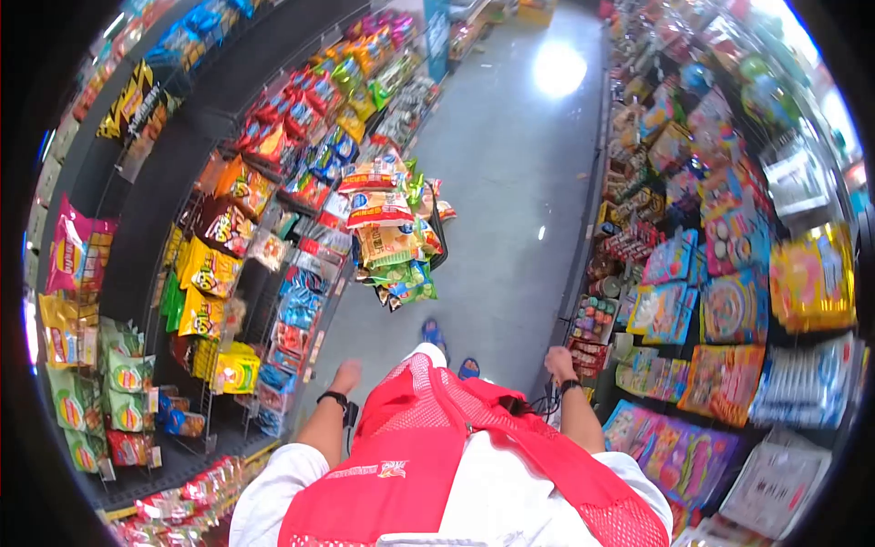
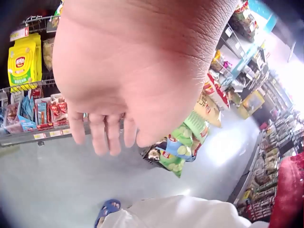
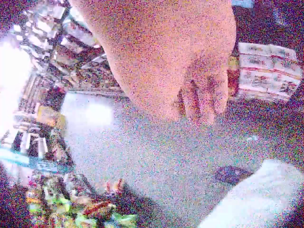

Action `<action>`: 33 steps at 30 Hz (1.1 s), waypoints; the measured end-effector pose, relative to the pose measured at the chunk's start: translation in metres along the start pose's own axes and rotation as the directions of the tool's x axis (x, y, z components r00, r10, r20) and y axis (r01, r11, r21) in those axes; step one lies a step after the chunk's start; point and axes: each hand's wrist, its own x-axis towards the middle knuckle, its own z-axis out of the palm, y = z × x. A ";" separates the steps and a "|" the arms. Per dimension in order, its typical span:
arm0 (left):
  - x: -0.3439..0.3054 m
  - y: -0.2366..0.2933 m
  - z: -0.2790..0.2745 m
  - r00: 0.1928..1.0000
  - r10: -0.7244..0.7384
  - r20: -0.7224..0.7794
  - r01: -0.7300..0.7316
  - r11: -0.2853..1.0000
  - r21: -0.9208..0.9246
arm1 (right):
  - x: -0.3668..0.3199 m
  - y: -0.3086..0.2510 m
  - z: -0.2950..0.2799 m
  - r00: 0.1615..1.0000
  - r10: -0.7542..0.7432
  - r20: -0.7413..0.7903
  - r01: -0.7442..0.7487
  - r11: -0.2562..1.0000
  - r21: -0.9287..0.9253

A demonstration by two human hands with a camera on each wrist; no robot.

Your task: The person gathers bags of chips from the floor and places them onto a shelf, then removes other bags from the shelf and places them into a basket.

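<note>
As left hand (image 2: 142, 71) hangs loose, right hand (image 3: 180, 57) grainy, loosely curled

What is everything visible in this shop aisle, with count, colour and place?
snack bags: many, yellow, red, green, blue; hanging along the left side
heap of snack bags: one, mixed colours; aisle ahead
toy packs: many, pink, blue, yellow; along the right side
floor: one, grey; down the middle
shoes: two, blue; on the floor
vest: one, red mesh; over a white shirt
wristbands: two, black; one on each wrist
left hand: one; fingers relaxed, holding nothing, nearest the snack bags
right hand: one; fingers loosely curled, holding nothing, nearest the toy packs
</note>
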 end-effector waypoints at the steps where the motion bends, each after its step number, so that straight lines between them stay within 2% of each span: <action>1: 0.020 -0.003 0.014 0.995 -0.075 -0.072 0.060 0.979 -0.193 | -0.013 -0.057 0.071 0.923 -0.112 -0.368 0.039 0.979 -0.200; 2: 0.047 -0.009 0.031 0.978 -0.160 -0.130 0.100 0.920 -0.379 | 0.017 -0.078 0.073 0.928 -0.150 -0.341 0.059 0.963 -0.263; 3: 0.070 -0.010 0.036 0.979 -0.184 -0.082 0.139 0.911 -0.389 | 0.028 -0.104 0.094 0.916 -0.201 -0.347 0.072 0.934 -0.351; 4: 0.094 -0.007 0.038 0.978 -0.206 -0.029 0.178 0.900 -0.397 | 0.045 -0.123 0.109 0.929 -0.188 -0.319 0.049 0.916 -0.398; 6: 0.125 0.049 0.003 0.951 -0.308 -0.011 0.244 0.774 -0.585 | 0.063 -0.156 0.126 0.952 -0.142 -0.271 -0.015 0.862 -0.506; 8: 0.174 0.058 0.001 0.923 -0.369 -0.109 0.211 0.723 -0.658 | 0.084 -0.186 0.155 0.971 -0.041 -0.237 -0.117 0.781 -0.613; 9: 0.202 0.055 0.004 0.929 -0.363 -0.068 0.201 0.652 -0.732 | 0.089 -0.197 0.167 0.974 0.018 -0.228 -0.169 0.728 -0.664; 10: 0.234 0.054 0.002 0.935 -0.352 -0.038 0.183 0.572 -0.800 | 0.100 -0.211 0.179 0.974 0.071 -0.217 -0.208 0.667 -0.715; 11: 0.255 0.066 -0.008 0.923 -0.379 -0.069 0.110 0.431 -0.896 | 0.117 -0.224 0.191 0.977 0.090 -0.194 -0.210 0.578 -0.789; 12: 0.269 0.085 -0.024 0.906 -0.412 -0.093 0.029 0.281 -0.959 | 0.150 -0.234 0.181 0.993 0.052 -0.110 -0.122 0.454 -0.883; 14: 0.275 0.130 -0.092 0.876 -0.482 -0.027 0.079 0.198 -0.977 | 0.226 -0.238 0.145 0.997 0.033 0.070 0.063 0.187 -0.980; 15: 0.276 0.143 -0.120 0.858 -0.513 0.003 0.100 0.161 -0.982 | 0.241 -0.254 0.165 0.996 0.016 0.091 0.088 0.146 -0.985; 18: 0.295 0.151 -0.157 0.874 -0.484 -0.036 -0.024 0.032 -0.999 | 0.289 -0.303 0.268 0.983 -0.032 0.183 0.184 0.037 -0.982; 19: 0.321 0.123 -0.127 0.878 -0.474 -0.063 -0.055 0.031 -0.998 | 0.309 -0.311 0.298 0.974 -0.037 0.222 0.222 0.010 -0.975; 20: 0.319 0.125 -0.139 0.874 -0.480 -0.081 -0.052 0.072 -0.996 | 0.331 -0.317 0.331 0.963 -0.040 0.265 0.265 -0.013 -0.964; 22: 0.329 0.118 -0.127 0.845 -0.525 -0.100 -0.122 -0.007 -0.993 | 0.341 -0.344 0.440 0.976 0.109 0.187 0.194 -0.060 -0.979; 23: 0.337 0.111 -0.110 0.826 -0.555 -0.095 -0.141 -0.041 -0.989 | 0.381 -0.337 0.454 0.916 0.047 0.397 0.400 -0.160 -0.903; 24: 0.331 0.116 -0.116 0.828 -0.546 -0.130 -0.163 -0.011 -0.987 | 0.420 -0.327 0.463 0.808 0.009 0.589 0.570 -0.262 -0.779; 26: 0.322 0.140 -0.138 0.829 -0.521 -0.203 -0.203 0.057 -0.977 | 0.431 -0.337 0.549 0.834 0.090 0.545 0.551 -0.193 -0.812; 27: 0.329 0.146 -0.127 0.756 -0.609 -0.242 -0.226 0.105 -0.968 | 0.438 -0.340 0.589 0.831 0.132 0.540 0.556 -0.194 -0.808; 28: 0.326 0.159 -0.140 0.748 -0.631 -0.205 -0.188 0.095 -0.978 | 0.445 -0.341 0.623 0.826 0.176 0.535 0.562 -0.195 -0.804; 30: 0.339 0.167 -0.133 0.651 -0.742 -0.159 -0.140 0.089 -0.986 | 0.458 -0.341 0.677 0.765 0.207 0.610 0.643 -0.176 -0.746; 31: 0.349 0.166 -0.129 0.643 -0.753 -0.141 -0.114 0.089 -0.990 | 0.493 -0.329 0.685 0.710 0.278 0.647 0.702 -0.197 -0.685; 32: 0.359 0.163 -0.118 0.633 -0.766 -0.117 -0.082 0.083 -0.993 | 0.498 -0.328 0.705 0.696 0.345 0.630 0.718 -0.309 -0.624; 33: 0.376 0.146 -0.086 0.659 -0.752 0.009 -0.064 -0.067 -0.996 | 0.505 -0.327 0.715 0.686 0.434 0.584 0.719 -0.285 -0.634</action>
